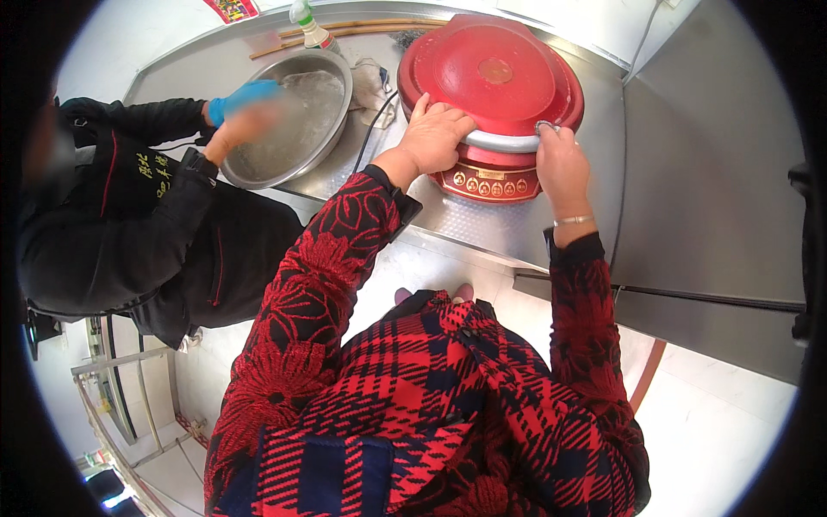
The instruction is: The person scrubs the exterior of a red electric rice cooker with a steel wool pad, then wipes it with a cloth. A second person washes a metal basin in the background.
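A round red electric griddle (491,71) with its lid down stands on the steel worktop. My left hand (434,137) lies against the left part of the lid's front edge, fingers spread over the rim beside the silver-grey handle (501,141). At the right end of that handle, my right hand (562,165) has its fingers curled round a small scouring pad (546,126), which looks like metal wire and is mostly hidden by the fingers. Below the handle, the griddle's front panel (494,185) shows a row of round marked buttons.
At the left a co-worker (161,213), one hand blue-gloved, reaches over a large steel basin (342,126) of cloudy water. Behind are a spray bottle (313,29) and wooden sticks (368,27). A rag (368,84) and black cord (367,139) lie between basin and griddle. A grey cabinet (717,168) stands right.
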Demonstrator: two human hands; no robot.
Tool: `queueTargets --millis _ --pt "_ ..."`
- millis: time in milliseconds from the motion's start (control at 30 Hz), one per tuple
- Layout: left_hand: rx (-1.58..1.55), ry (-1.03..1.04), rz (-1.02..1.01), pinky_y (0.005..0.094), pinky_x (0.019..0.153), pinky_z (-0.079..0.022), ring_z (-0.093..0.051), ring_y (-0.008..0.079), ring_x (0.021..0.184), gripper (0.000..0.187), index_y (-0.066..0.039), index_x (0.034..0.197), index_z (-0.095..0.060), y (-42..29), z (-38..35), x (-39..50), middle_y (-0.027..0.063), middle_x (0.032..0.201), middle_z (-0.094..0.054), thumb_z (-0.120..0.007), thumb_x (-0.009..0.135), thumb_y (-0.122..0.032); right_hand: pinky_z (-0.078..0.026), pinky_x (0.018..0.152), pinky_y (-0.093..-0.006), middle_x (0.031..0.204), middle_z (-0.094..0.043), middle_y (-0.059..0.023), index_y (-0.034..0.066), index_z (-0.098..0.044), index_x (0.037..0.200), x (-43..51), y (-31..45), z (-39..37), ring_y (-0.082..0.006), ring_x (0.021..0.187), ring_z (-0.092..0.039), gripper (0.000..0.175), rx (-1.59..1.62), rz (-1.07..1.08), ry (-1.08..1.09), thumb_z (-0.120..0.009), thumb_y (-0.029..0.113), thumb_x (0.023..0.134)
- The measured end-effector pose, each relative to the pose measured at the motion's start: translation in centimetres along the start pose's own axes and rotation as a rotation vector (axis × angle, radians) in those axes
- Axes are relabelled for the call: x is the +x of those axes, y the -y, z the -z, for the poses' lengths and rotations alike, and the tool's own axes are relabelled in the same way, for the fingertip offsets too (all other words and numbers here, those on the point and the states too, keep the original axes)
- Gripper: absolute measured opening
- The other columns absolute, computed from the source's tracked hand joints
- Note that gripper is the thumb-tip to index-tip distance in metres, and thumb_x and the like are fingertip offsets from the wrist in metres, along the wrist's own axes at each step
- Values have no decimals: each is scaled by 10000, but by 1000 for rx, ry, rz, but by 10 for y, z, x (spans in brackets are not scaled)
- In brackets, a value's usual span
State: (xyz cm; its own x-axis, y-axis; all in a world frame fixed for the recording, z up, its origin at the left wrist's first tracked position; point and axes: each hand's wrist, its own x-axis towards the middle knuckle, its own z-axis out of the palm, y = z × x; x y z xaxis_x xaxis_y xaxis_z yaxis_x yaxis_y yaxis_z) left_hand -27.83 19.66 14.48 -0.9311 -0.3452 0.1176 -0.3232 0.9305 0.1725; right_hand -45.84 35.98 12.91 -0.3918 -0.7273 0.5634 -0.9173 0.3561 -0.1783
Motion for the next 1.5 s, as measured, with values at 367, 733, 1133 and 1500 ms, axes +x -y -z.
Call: queueTargets --millis 367,733,1133,1500 --pt "-14 -9 1 554 1095 -190 -482 255 1151 449 -163 1123 -577 1 -1 -1 29 1102 -582 -589 684 -69 -498 668 -460 908 -616 -188 5 -532 1128 -39 40 -54 -380 797 -612 283 -1 -367 -232 -512 159 891" --pt "-20 -2 -22 554 1101 -183 -481 257 1153 411 -150 1124 -573 0 3 -3 40 1116 -574 -594 719 -80 -492 808 -436 895 -667 -221 -9 -654 1016 -33 34 -55 -392 847 -630 288 623 -827 -93 -553 211 860" --pt "28 -20 -7 556 1089 -207 -480 255 1162 383 -157 1108 -580 1 -4 1 36 1136 -570 -619 728 -132 -490 778 -467 915 -658 -158 60 -669 867 48 22 4 -358 873 -627 317 -101 -121 545 -502 328 899" --pt "-816 -310 31 426 1030 -375 -418 409 1235 700 -96 1372 -368 -70 -19 -72 207 1392 -343 -710 788 -273 -473 698 -304 836 -613 -42 -19 -603 990 -7 55 -9 -150 747 -560 286 1056 -363 285 -513 250 958"
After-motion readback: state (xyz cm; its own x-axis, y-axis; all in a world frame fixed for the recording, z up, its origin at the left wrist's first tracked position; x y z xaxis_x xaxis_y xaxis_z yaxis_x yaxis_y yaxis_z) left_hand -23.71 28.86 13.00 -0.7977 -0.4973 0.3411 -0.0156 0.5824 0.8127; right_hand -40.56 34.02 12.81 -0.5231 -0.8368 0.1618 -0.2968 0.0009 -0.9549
